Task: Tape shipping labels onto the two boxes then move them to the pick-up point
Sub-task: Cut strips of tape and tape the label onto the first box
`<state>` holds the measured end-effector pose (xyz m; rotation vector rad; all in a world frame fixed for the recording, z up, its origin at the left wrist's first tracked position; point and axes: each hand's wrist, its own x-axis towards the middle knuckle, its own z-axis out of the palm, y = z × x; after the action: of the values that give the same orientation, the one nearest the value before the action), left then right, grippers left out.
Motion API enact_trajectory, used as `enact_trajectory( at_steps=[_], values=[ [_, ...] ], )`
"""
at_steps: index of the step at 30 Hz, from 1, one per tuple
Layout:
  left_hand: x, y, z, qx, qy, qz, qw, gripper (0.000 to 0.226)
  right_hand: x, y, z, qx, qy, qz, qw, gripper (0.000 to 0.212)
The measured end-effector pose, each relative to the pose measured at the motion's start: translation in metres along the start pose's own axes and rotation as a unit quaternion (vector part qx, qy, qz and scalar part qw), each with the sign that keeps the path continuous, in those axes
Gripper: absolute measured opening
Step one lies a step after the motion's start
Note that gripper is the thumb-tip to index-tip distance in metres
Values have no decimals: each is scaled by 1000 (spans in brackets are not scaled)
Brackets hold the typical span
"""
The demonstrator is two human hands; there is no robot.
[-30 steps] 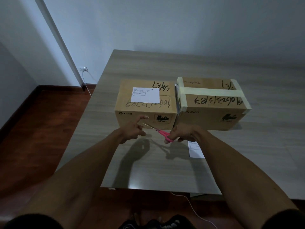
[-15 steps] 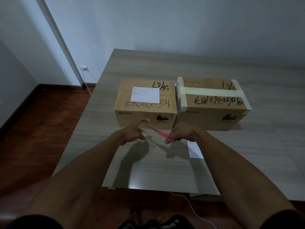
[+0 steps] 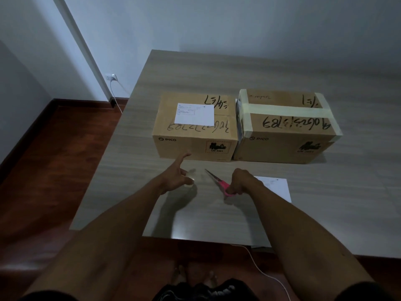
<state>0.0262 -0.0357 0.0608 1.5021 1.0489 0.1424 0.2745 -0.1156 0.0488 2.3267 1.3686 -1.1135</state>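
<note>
Here, two cardboard boxes side by side on the table (image 3: pixel 217 213), left box (image 3: pixel 195 135) carrying a white label (image 3: pixel 194 114), right box (image 3: pixel 286 129) banded with tape, in front of the left box the left hand (image 3: pixel 176 178), forefinger stretched out, other fingers pinching a clear tape piece (image 3: pixel 191 175), right hand (image 3: pixel 242 181) curled round pink scissors (image 3: pixel 219 181), second label (image 3: pixel 276 187) flat just beside that hand.

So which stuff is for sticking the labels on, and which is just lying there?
For the job: left box with its label, right box, loose label, pink scissors, clear tape piece.
Just there: wall socket, white cable.
</note>
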Motion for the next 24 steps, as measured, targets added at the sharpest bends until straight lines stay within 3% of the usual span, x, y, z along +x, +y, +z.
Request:
enact_trajectory(
  at_steps=[8,15,17,19,22,24],
  values=[
    [1,-9,10,-40,16,-2,999,99,1,1,59,56,47,62,995,62],
    [3,-6,15,-59,14,25,998,104,9,-2,69,84,50,71,993,51],
    [1,0,16,-64,15,28,997,103,11,-5,63,130,63,84,986,37],
    [-1,8,17,-67,13,30,997,103,12,-12,51,236,106,65,964,11],
    [-3,20,16,-67,1,28,997,106,7,-26,23,470,117,-22,874,17],
    [-3,30,14,-68,-6,30,997,108,-1,-35,3,529,101,-61,840,21]
  ],
)
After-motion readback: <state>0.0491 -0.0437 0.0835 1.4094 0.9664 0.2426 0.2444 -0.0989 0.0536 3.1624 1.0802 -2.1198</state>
